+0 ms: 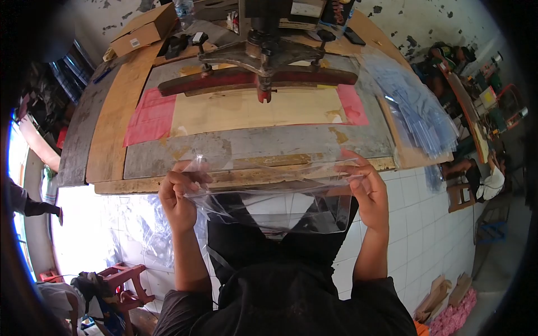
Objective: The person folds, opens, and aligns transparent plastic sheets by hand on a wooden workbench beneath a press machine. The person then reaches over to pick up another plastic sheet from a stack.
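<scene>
Between my hands hangs a clear plastic sheet (280, 210), creased and see-through, in front of the worktable's near edge and above my lap. My left hand (180, 193) pinches its left end with bent fingers. At the other end my right hand (365, 190) grips the upper corner between thumb and fingers. Whether the sheet has one layer or several, I cannot tell. Beyond it, a press head (263, 56) with a long dark-red bar (258, 78) stands over a cream pad (252, 109) with pink pieces (150, 116) at its ends.
A pile of clear plastic sheets (414, 106) lies at the table's right. A cardboard box (143, 29) sits back left, a phone (354, 36) back right. A red stool (124, 283) stands lower left. Other people (492, 182) are at the right.
</scene>
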